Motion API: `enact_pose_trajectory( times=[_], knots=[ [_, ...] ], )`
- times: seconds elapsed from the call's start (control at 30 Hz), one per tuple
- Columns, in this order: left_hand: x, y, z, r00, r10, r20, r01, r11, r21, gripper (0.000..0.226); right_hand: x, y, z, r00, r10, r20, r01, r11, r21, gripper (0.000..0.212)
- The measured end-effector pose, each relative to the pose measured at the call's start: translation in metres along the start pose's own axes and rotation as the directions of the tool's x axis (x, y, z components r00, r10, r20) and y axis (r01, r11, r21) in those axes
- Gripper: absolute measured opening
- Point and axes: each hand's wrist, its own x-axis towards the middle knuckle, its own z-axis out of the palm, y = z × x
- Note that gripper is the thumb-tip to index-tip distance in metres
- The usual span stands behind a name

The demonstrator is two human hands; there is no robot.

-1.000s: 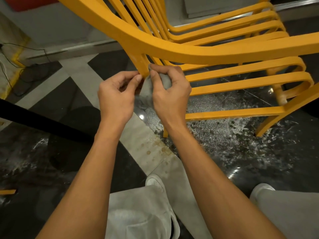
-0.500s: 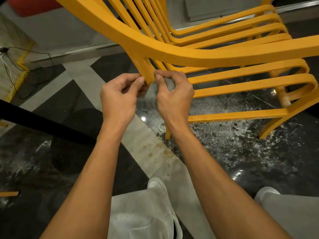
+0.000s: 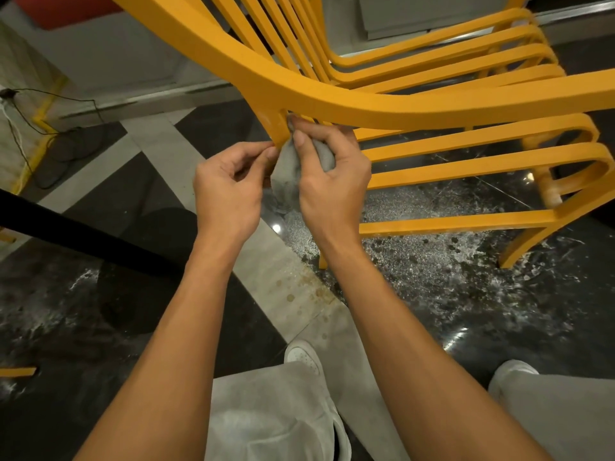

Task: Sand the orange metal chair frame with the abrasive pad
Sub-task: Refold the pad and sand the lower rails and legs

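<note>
Head view: right hand (image 3: 332, 181) grips the grey abrasive pad (image 3: 288, 171), pressing it onto the short strut (image 3: 278, 128) under the orange chair frame (image 3: 366, 108)'s curved rail. Left hand (image 3: 226, 184) pinches alongside, likely bracing; whether pad or metal, I cannot tell.

A dark polished marble floor (image 3: 466, 321), crossed by pale grey bands (image 3: 156, 154), is carrying the orange metal chair frame (image 3: 432, 108), whose legs are standing in a wide scatter of whitish dust (image 3: 416, 261). Two white shoes (image 3: 304, 356) are resting on it near the bottom edge. Black cables (image 3: 66, 151) are lying looped at far left, and a short orange strip (image 3: 16, 372) is lying flat at the left edge.
</note>
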Motion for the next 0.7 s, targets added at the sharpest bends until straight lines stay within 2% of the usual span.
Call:
enact_pose_trajectory(
  times=[0.07, 0.2, 0.3, 0.43, 0.6, 0.7],
  knots=[
    [0.001, -0.001, 0.000, 1.000, -0.010, -0.001, 0.010, 1.000, -0.011, 0.013, -0.006, 0.011, -0.005, 1.000, 0.004, 0.011, -0.004, 1.000, -0.024, 0.015],
    [0.000, -0.001, 0.001, 1.000, -0.018, 0.000, 0.018, 1.000, -0.001, 0.013, -0.010, 0.014, -0.005, 0.994, 0.098, -0.038, -0.100, 0.994, -0.053, 0.015],
    [-0.001, 0.001, 0.000, 1.000, -0.002, -0.009, 0.002, 0.999, 0.054, 0.014, -0.008, -0.006, 0.007, 0.996, 0.034, -0.085, -0.034, 0.999, -0.002, 0.014],
    [-0.002, 0.002, -0.001, 1.000, 0.005, -0.009, -0.005, 0.999, 0.049, 0.015, -0.012, -0.003, 0.004, 0.998, -0.053, -0.024, 0.053, 0.999, 0.009, 0.020],
    [-0.002, 0.001, 0.000, 1.000, -0.009, -0.003, 0.009, 1.000, 0.008, 0.015, -0.018, 0.014, -0.007, 0.998, 0.055, -0.030, -0.057, 0.997, -0.047, 0.019],
    [-0.002, 0.003, -0.001, 1.000, 0.005, -0.013, -0.005, 0.999, 0.044, 0.015, -0.011, -0.003, 0.002, 0.998, 0.021, -0.058, -0.023, 0.999, -0.035, 0.018]
  ],
)
